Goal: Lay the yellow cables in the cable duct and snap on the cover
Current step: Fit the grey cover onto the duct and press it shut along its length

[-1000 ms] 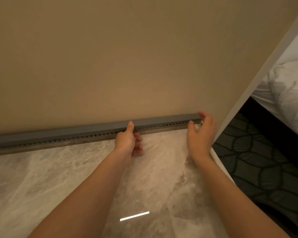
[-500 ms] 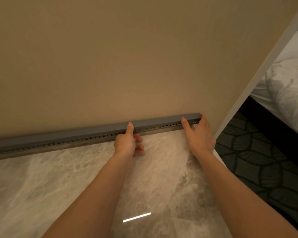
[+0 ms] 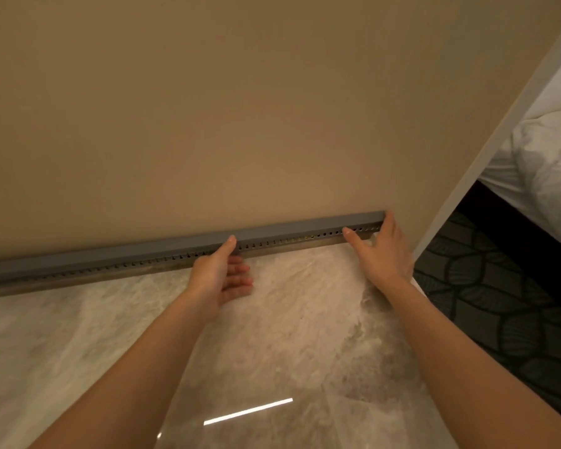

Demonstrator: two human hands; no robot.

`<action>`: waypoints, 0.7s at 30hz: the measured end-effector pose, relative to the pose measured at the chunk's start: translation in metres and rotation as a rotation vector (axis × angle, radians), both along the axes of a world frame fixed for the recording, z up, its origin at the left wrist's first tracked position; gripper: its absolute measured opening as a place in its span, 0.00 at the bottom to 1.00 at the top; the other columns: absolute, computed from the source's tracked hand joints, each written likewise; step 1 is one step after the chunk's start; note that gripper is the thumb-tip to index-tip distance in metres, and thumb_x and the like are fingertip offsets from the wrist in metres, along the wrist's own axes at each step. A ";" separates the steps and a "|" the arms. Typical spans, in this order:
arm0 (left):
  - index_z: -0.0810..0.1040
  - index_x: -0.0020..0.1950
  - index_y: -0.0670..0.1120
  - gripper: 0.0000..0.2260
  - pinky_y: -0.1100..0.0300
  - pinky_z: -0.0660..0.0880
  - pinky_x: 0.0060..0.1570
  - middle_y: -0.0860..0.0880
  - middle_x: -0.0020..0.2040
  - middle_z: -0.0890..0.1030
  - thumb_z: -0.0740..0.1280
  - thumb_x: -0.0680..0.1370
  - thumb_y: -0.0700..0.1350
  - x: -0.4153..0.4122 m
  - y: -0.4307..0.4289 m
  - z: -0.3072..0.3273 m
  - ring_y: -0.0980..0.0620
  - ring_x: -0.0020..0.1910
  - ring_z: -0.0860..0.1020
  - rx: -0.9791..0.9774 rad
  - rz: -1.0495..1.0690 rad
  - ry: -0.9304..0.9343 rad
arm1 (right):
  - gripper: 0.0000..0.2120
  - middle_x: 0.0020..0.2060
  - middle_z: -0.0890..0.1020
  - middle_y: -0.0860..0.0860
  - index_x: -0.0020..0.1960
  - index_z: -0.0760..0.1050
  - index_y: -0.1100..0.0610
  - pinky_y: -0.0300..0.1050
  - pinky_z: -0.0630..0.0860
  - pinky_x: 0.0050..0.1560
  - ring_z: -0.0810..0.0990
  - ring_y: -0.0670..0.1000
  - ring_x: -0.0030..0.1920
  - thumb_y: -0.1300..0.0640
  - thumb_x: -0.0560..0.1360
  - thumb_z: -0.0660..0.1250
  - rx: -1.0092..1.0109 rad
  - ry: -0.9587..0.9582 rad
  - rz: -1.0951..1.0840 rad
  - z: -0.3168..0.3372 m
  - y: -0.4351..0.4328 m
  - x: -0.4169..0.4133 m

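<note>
A long grey cable duct runs along the foot of the beige wall, with its cover on top and a slotted side facing me. Faint yellow of the cables shows through the slots near the right part. My left hand presses its thumb against the cover's front edge at mid-length, with the other fingers loosely curled below and holding nothing. My right hand lies spread at the duct's right end, thumb on the slotted side and fingers against the end.
Glossy marble floor stretches from the duct towards me. The wall ends at a white corner edge right of the duct. Beyond it lie dark patterned carpet and a bed with white bedding.
My right hand has gone from curling round the duct's right end to lying spread against it. The left hand has stayed in place with its thumb on the cover.
</note>
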State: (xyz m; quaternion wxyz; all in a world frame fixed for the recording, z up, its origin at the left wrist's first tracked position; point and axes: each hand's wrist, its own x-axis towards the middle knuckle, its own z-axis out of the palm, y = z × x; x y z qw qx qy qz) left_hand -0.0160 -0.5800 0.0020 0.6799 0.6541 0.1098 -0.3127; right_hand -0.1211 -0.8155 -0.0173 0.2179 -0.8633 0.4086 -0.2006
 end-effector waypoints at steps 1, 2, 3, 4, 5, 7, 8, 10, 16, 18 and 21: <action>0.75 0.45 0.38 0.18 0.57 0.79 0.25 0.43 0.35 0.78 0.64 0.76 0.55 0.002 0.016 0.000 0.47 0.28 0.76 0.058 0.082 -0.064 | 0.44 0.75 0.54 0.56 0.75 0.46 0.58 0.54 0.54 0.72 0.52 0.55 0.74 0.34 0.72 0.59 -0.044 0.011 -0.011 -0.001 0.004 0.001; 0.76 0.43 0.38 0.17 0.56 0.79 0.27 0.42 0.34 0.78 0.64 0.77 0.53 0.004 0.032 -0.001 0.46 0.29 0.77 0.144 0.180 -0.168 | 0.43 0.75 0.52 0.56 0.75 0.45 0.59 0.53 0.50 0.73 0.49 0.55 0.75 0.35 0.73 0.58 -0.097 0.006 -0.023 -0.002 0.009 0.002; 0.76 0.43 0.39 0.15 0.55 0.79 0.31 0.42 0.35 0.78 0.64 0.77 0.52 0.006 0.048 -0.002 0.44 0.32 0.78 0.280 0.278 -0.318 | 0.42 0.75 0.51 0.57 0.75 0.45 0.59 0.53 0.47 0.74 0.47 0.55 0.75 0.37 0.74 0.59 -0.141 -0.021 -0.028 -0.003 0.015 0.003; 0.75 0.44 0.41 0.12 0.54 0.77 0.37 0.43 0.38 0.79 0.64 0.77 0.50 0.007 0.066 -0.003 0.42 0.37 0.78 0.453 0.360 -0.513 | 0.40 0.75 0.51 0.58 0.75 0.47 0.59 0.54 0.46 0.74 0.46 0.55 0.75 0.40 0.74 0.60 -0.171 -0.069 -0.012 -0.004 0.026 0.006; 0.75 0.47 0.42 0.09 0.54 0.74 0.41 0.43 0.43 0.78 0.65 0.76 0.48 0.007 0.083 -0.004 0.42 0.43 0.77 0.620 0.416 -0.718 | 0.37 0.75 0.52 0.58 0.75 0.49 0.59 0.55 0.46 0.74 0.47 0.55 0.75 0.42 0.75 0.61 -0.190 -0.124 0.027 -0.004 0.038 0.007; 0.73 0.56 0.42 0.11 0.50 0.71 0.49 0.41 0.56 0.74 0.66 0.75 0.45 0.007 0.115 -0.005 0.41 0.55 0.73 0.830 0.422 -1.007 | 0.32 0.74 0.56 0.59 0.73 0.55 0.59 0.56 0.47 0.74 0.49 0.56 0.74 0.48 0.76 0.63 -0.222 -0.217 0.182 -0.002 0.070 0.013; 0.71 0.61 0.41 0.16 0.47 0.69 0.56 0.40 0.61 0.71 0.66 0.75 0.45 0.008 0.128 -0.008 0.40 0.60 0.70 0.881 0.359 -1.084 | 0.29 0.73 0.58 0.59 0.72 0.58 0.60 0.56 0.48 0.74 0.51 0.56 0.74 0.51 0.76 0.63 -0.243 -0.243 0.285 0.000 0.086 0.016; 0.65 0.69 0.38 0.24 0.45 0.58 0.69 0.35 0.71 0.62 0.65 0.76 0.46 0.010 0.149 -0.014 0.38 0.70 0.60 1.011 0.190 -1.123 | 0.26 0.72 0.62 0.59 0.71 0.63 0.60 0.55 0.51 0.73 0.55 0.56 0.73 0.53 0.75 0.64 -0.321 -0.232 0.534 0.004 0.121 0.022; 0.38 0.74 0.36 0.37 0.52 0.39 0.74 0.38 0.75 0.37 0.53 0.79 0.57 0.025 0.196 -0.026 0.44 0.74 0.37 1.122 -0.007 -0.818 | 0.33 0.75 0.43 0.47 0.76 0.42 0.54 0.47 0.36 0.73 0.36 0.48 0.74 0.40 0.78 0.49 -0.530 0.132 1.048 0.000 0.214 0.053; 0.36 0.73 0.37 0.37 0.54 0.38 0.73 0.39 0.75 0.35 0.52 0.79 0.57 0.031 0.210 -0.028 0.46 0.74 0.35 1.108 -0.061 -0.815 | 0.33 0.73 0.36 0.44 0.74 0.35 0.51 0.45 0.31 0.72 0.31 0.44 0.72 0.37 0.77 0.43 -0.499 0.192 1.072 -0.005 0.231 0.066; 0.34 0.73 0.39 0.36 0.56 0.36 0.72 0.41 0.74 0.32 0.51 0.79 0.58 0.037 0.222 -0.030 0.49 0.73 0.33 1.069 -0.166 -0.843 | 0.32 0.71 0.33 0.42 0.72 0.29 0.47 0.43 0.29 0.71 0.28 0.41 0.70 0.35 0.76 0.38 -0.430 0.240 1.025 -0.014 0.237 0.078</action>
